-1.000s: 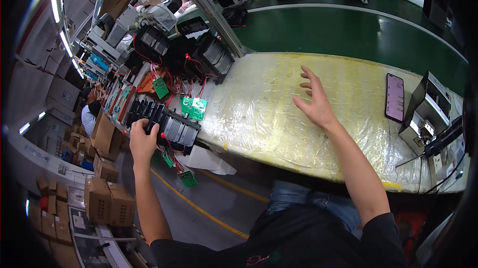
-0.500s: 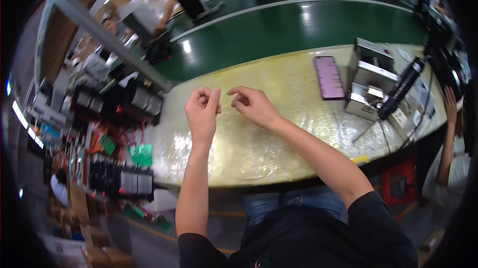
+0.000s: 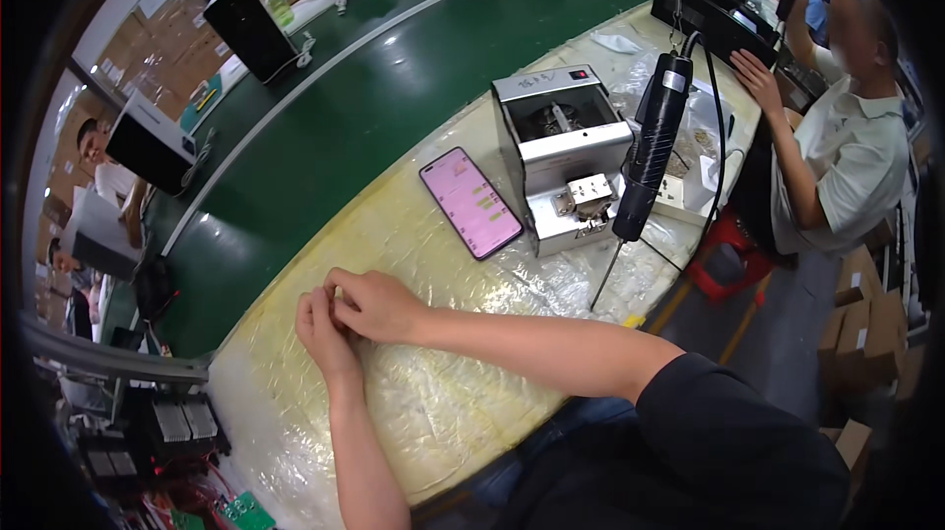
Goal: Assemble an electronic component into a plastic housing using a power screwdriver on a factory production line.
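My left hand [image 3: 327, 333] and my right hand [image 3: 382, 308] meet above the yellowish film-covered worktable [image 3: 433, 392], fingers curled and touching each other. Both are closed; whatever lies between the fingertips, if anything, is hidden. Beyond my right hand, a smartphone [image 3: 471, 202] with a lit pink screen rests flat on the film. A metal screw feeder [image 3: 566, 151] stands to the right of the phone, with an open top and a small block at its front. Beside the feeder hangs a black electric screwdriver [image 3: 652, 151], its long bit pointing down; neither hand touches it.
A green conveyor belt [image 3: 325, 151] curves past the far side, with black-and-white box-shaped units [image 3: 251, 28] beyond it. To the right, a co-worker [image 3: 847, 136] stands by a red stool [image 3: 730, 259]. Dark parts with fins [image 3: 182, 422] and green circuit boards [image 3: 246, 510] lie lower left.
The view has swung to the right, bringing the co-worker, feeder and screwdriver further in. My hands, apart before, have come together with fingertips touching.
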Motion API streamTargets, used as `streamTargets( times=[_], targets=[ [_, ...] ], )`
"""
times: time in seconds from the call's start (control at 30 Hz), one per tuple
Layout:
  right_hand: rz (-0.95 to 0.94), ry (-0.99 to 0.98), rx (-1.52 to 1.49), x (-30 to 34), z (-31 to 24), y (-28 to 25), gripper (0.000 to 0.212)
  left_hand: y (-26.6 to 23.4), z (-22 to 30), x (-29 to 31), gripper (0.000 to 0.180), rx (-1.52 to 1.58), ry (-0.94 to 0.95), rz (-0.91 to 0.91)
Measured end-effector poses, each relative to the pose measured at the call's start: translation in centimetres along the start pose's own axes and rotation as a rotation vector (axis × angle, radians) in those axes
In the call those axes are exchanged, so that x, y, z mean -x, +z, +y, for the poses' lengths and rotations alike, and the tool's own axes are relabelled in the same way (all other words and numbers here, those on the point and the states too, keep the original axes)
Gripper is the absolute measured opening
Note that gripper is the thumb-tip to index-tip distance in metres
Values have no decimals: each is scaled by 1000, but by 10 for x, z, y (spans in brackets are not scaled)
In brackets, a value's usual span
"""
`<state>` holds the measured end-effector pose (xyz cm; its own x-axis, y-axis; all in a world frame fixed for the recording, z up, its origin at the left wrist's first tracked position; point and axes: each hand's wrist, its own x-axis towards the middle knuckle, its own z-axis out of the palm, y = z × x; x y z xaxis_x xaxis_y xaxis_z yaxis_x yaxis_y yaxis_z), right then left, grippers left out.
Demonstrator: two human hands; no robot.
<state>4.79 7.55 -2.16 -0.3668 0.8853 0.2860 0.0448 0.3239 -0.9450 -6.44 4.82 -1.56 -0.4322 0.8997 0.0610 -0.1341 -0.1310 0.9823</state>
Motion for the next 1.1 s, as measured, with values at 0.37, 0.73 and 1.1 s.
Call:
streamTargets(
  times=[0.37,0.73,1.1],
  targets=[
    [20,-50,36,0,9,2,17,-6,1,3,27,-111,5,-115],
    [-5,-59,27,4,3,-9,18,-2,-10,-1,29,-123,100,-102],
    [200,-167,674,116,-53,-105,36,-1,-3,-2,32,-53,-23,-159]
  ],
)
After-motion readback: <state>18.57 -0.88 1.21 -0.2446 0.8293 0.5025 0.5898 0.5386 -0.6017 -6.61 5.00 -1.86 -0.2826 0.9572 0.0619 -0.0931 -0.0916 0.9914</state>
